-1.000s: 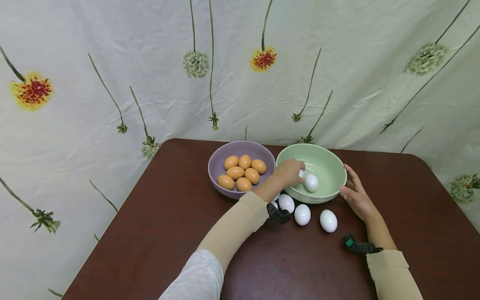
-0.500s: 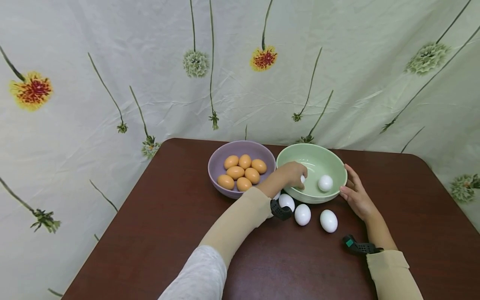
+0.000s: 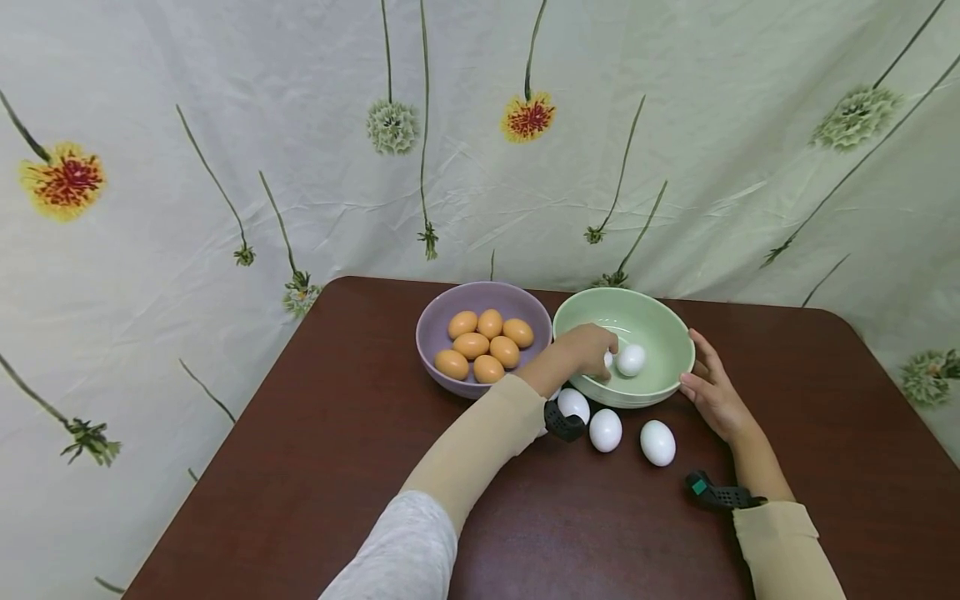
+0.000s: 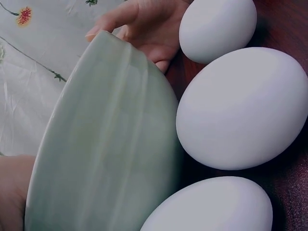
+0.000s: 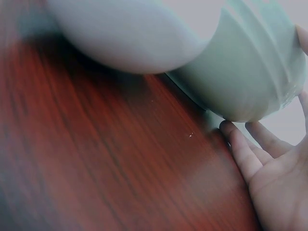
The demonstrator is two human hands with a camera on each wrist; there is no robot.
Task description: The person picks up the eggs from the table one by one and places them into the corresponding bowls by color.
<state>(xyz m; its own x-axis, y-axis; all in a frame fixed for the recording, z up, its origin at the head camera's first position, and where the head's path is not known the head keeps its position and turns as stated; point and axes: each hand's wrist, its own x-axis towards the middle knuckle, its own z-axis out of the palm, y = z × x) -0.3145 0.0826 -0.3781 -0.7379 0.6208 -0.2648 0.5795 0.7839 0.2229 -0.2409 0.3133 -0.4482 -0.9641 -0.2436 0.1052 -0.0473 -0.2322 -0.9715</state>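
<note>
Just beside the left hand [image 3: 588, 348] lies a white egg [image 3: 632, 360].

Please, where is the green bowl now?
In the head view, the green bowl stands near the far edge of the table, right of the purple bowl; the left hand reaches into it and the right hand touches its right side.

An indoor tabletop setup, room type unclear, shown by a wood-grained table [image 3: 330, 417] before a flower-printed cloth [image 3: 315, 75].

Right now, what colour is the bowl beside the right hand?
Pale green; the bowl shows best in the head view.
</note>
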